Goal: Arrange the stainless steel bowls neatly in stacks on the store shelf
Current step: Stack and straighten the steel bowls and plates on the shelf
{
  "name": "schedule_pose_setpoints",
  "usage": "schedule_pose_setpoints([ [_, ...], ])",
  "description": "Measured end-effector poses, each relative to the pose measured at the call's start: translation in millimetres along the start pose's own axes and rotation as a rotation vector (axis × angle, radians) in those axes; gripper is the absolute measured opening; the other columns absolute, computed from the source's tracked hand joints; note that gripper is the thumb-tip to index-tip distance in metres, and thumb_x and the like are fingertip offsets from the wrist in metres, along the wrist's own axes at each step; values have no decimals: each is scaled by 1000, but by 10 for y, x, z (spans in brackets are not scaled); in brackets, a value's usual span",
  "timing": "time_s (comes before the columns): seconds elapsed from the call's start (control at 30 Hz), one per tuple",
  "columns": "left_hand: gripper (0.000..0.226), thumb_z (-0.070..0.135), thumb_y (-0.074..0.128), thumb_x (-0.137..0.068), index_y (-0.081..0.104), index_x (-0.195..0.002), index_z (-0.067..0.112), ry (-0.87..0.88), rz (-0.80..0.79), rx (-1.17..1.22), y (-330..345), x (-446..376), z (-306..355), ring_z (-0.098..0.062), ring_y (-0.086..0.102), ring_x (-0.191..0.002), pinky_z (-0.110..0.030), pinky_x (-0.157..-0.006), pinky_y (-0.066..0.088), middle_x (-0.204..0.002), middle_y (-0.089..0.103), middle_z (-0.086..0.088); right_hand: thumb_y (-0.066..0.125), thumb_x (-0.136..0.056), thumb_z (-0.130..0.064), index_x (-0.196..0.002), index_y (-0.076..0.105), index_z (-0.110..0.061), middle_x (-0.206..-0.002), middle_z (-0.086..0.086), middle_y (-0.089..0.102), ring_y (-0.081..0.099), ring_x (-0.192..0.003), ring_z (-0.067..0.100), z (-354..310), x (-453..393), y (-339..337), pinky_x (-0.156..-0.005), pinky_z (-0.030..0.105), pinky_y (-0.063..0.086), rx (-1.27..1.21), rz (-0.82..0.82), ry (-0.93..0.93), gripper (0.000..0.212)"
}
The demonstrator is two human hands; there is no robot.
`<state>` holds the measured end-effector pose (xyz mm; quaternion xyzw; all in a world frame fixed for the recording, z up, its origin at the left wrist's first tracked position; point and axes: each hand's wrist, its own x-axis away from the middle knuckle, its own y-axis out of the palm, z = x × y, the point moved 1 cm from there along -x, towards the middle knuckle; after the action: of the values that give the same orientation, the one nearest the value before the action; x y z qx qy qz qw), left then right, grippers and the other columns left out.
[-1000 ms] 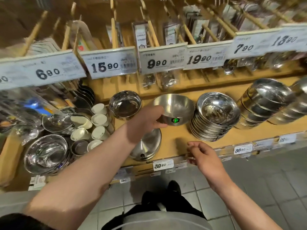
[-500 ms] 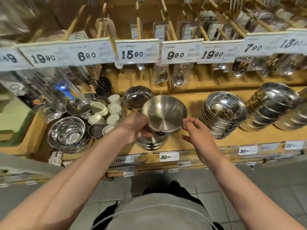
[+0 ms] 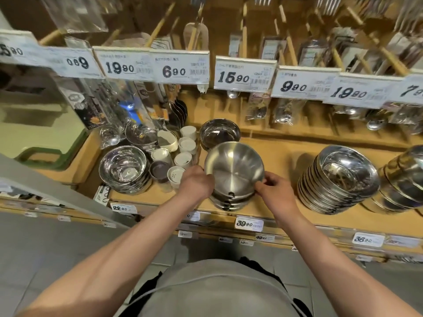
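Item: brushed steel bowl (image 3: pixel 234 170), uppermost of a short stack (image 3: pixel 230 202) at the front of the wooden shelf (image 3: pixel 281 156). We held it on both sides: our left hand (image 3: pixel 195 184) gripped the left rim with curled fingers, and our right hand (image 3: pixel 273 191) pinched the right rim between thumb and fingertips. The bowl sat tilted toward us and, by our reckoning, was not yet fully seated in the bowls beneath.

Progress, as we judged it: well along. To the right stood a tall leaning stack of polished bowls (image 3: pixel 338 179), and just beside it, at the frame edge, another stack (image 3: pixel 402 179); to the left, a nested pile of shiny bowls (image 3: pixel 124 170). One single bowl (image 3: pixel 219 133) stood alone behind our stack, touching nothing we could see, and seemed left to be stacked.

Contents: our bowl held nothing. The single bowl looked empty. The left pile's top bowl showed only reflections. Small white cups (image 3: pixel 185 152) stood between the left pile and our stack; whether they held anything we could not tell.
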<state>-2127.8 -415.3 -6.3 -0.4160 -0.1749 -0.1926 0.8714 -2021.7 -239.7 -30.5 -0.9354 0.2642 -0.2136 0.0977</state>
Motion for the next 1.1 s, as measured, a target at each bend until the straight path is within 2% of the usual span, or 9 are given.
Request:
schedule_pose_setpoints([
  [0.13,34,19,51,-95,59,-125,3,22,33,-23,37,-21,-79,-24,51,-99,-28,-78,38,-119,59,-15,69,-83,-9,-83,73,-30,-70,-11,70,65,-75,14,33,-58,40,-73,33,53,70,16,-16,22],
  [0.3,34,21,54,-98,57,-125,2,64,55,-62,41,-63,-65,-34,56,-122,-33,-91,44,-125,62,-18,70,-84,-13,-89,71,-29,-80,-9,73,69,-82,13,70,-101,56,-72,29,53,144,25,-11,17],
  [0.37,31,21,55,-97,58,-123,3,67,44,-50,51,-79,-74,-33,61,-115,-33,-94,48,-120,66,-16,70,-85,-14,-96,70,-27,-84,-8,73,68,-83,12,75,-97,45,-68,24,50,164,27,-18,17],
  [0.47,27,19,57,-95,59,-117,5,41,14,-6,85,-95,-110,-34,70,-99,-43,-93,57,-109,71,-16,70,-85,-14,-100,71,-22,-87,-3,73,66,-84,14,66,-88,33,-71,29,50,195,31,-18,17],
  [0.63,30,18,61,-93,60,-122,10,-3,25,108,84,-128,-144,-33,69,-102,-47,-91,59,-115,68,-12,72,-85,-17,-107,60,-30,-87,-14,68,63,-82,3,42,-73,39,-66,20,47,207,20,-52,28],
  [0.8,10,17,66,-89,65,-97,12,25,63,100,59,-89,-127,-21,72,-76,-39,-72,64,-89,71,-6,71,-85,-22,-105,61,-28,-82,-20,62,56,-74,-6,65,-81,-8,-57,10,37,258,-17,-91,23],
  [0.9,7,13,62,-90,61,-86,19,39,108,82,51,-48,-109,-22,70,-75,-31,-66,62,-90,70,-9,70,-85,-24,-111,64,-23,-85,-14,64,59,-77,2,48,-88,-34,-63,18,41,260,-55,-107,27],
  [1.0,16,8,63,-90,58,-78,18,7,105,169,65,-32,-103,-29,73,-73,-46,-74,64,-84,69,-13,71,-86,-24,-112,64,-19,-89,-5,66,61,-80,13,36,-110,-49,-63,21,41,263,-68,-115,28],
  [1.1,9,8,66,-90,61,-86,14,-38,98,271,83,-15,-116,-27,74,-71,-47,-72,65,-85,69,-11,70,-87,-24,-115,65,-16,-93,-1,68,62,-81,14,39,-112,-57,-61,20,40,264,-88,-126,29],
])
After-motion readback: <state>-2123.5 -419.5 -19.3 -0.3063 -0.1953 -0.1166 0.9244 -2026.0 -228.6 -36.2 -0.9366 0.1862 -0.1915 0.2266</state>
